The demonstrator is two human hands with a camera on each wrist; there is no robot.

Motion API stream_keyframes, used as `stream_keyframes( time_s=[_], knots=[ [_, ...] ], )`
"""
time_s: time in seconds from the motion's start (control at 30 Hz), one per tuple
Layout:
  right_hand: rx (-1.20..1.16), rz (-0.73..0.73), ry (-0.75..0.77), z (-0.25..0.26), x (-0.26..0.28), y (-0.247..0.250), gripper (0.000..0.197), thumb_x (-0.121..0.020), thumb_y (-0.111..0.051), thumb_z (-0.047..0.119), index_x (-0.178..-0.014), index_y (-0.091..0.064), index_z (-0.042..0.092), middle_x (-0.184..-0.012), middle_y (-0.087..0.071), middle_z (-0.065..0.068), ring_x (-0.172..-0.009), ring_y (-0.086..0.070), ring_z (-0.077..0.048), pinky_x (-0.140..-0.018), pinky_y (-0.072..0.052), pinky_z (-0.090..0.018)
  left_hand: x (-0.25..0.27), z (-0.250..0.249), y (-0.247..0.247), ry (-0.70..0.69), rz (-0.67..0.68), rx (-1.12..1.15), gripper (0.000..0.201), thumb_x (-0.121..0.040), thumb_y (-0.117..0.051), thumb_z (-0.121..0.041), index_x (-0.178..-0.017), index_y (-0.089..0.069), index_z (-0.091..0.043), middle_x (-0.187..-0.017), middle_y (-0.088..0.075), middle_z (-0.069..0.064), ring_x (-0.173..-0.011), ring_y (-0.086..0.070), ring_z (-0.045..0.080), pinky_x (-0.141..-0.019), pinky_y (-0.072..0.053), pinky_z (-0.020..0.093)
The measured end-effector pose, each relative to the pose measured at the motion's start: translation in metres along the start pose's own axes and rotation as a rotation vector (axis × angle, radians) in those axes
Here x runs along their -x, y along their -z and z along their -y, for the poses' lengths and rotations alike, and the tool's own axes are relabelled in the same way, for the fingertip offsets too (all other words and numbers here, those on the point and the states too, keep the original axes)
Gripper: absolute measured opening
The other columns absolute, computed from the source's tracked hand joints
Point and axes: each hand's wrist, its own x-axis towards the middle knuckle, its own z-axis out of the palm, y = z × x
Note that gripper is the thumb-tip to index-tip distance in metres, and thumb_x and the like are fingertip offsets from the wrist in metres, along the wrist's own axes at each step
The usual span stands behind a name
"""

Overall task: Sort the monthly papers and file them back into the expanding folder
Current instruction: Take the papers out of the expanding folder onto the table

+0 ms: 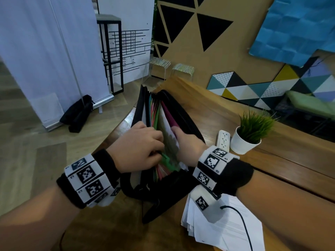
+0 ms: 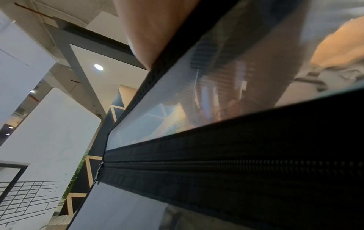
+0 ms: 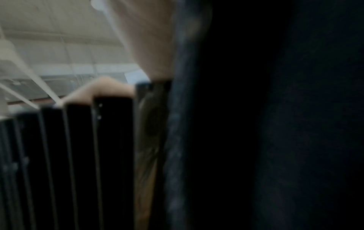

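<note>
Folder (image 1: 181,113) stands open on the near-left end of the table (image 1: 226,113), its mouth up and coloured dividers (image 1: 156,113) fanned inside. My left hand (image 1: 139,145) is over the left pockets, fingers curled down among the dividers; what exactly they pinch I cannot tell. My right hand (image 1: 188,144) is at the right pockets, fingers tucked behind a white sheet (image 1: 167,127) that stands in front of a magenta divider (image 1: 169,113). Whether it grips the sheet, cannot tell. A loose stack of papers (image 1: 226,230) lies flat on the table, near right of the folder. Plant (image 1: 253,131) in white pot and a power strip (image 1: 224,139) sit further right. Left wrist view: folder's zip (image 2: 236,165) and clear side panel close up. Right wrist view dark, blurred black pleats (image 3: 78,155)
</note>
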Motion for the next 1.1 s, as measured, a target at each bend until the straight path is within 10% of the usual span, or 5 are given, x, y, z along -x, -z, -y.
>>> stream_keyframes(
  time_s=[0.33, 0.5, 0.9, 1.1],
  knots=[
    [-0.284, -0.592, -0.020, -0.074, 0.057, 0.067, 0.034, -0.084, -0.052, 0.004, -0.114, -0.050, 0.020, -0.094, -0.062, -0.005, -0.077, -0.056, -0.021, -0.058, -0.040, -0.022, 0.007, 0.004, 0.002, 0.023, -0.034, -0.011, 0.028, -0.080, -0.046, -0.040, -0.075, -0.074, -0.034, -0.086, -0.066, -0.018, -0.095, -0.058, 0.010, -0.100, -0.032, 0.044],
    [-0.586, -0.715, -0.145, -0.159, 0.088, 0.065, 0.023, -0.078, -0.062, 0.012, -0.098, -0.061, 0.022, -0.090, -0.069, -0.006, -0.083, -0.066, -0.027, -0.073, -0.055, -0.043, 0.006, 0.004, 0.001, 0.018, -0.056, 0.018, 0.029, -0.077, -0.046, -0.037, -0.071, -0.074, -0.032, -0.082, -0.066, -0.018, -0.095, -0.056, 0.011, -0.101, -0.026, 0.040],
    [-0.889, -0.324, -0.738, -0.266, 0.119, -0.148, 0.022, -0.086, -0.058, -0.001, -0.107, -0.058, 0.002, -0.093, -0.067, -0.014, -0.084, -0.064, -0.032, -0.085, -0.051, -0.053, 0.003, 0.000, -0.002, 0.039, -0.082, 0.025, 0.030, -0.078, -0.045, -0.037, -0.072, -0.074, -0.032, -0.083, -0.065, -0.021, -0.096, -0.056, 0.009, -0.103, -0.023, 0.039],
    [-0.570, -0.073, -0.835, -0.250, 0.124, -0.182, 0.043, -0.089, -0.057, 0.014, -0.129, -0.043, 0.005, -0.107, -0.059, -0.011, -0.080, -0.056, -0.020, -0.062, -0.046, -0.026, 0.001, -0.003, -0.005, 0.055, -0.076, -0.007, 0.029, -0.080, -0.046, -0.038, -0.072, -0.073, -0.032, -0.085, -0.065, -0.022, -0.104, -0.051, 0.003, -0.109, -0.018, 0.044]
  ],
)
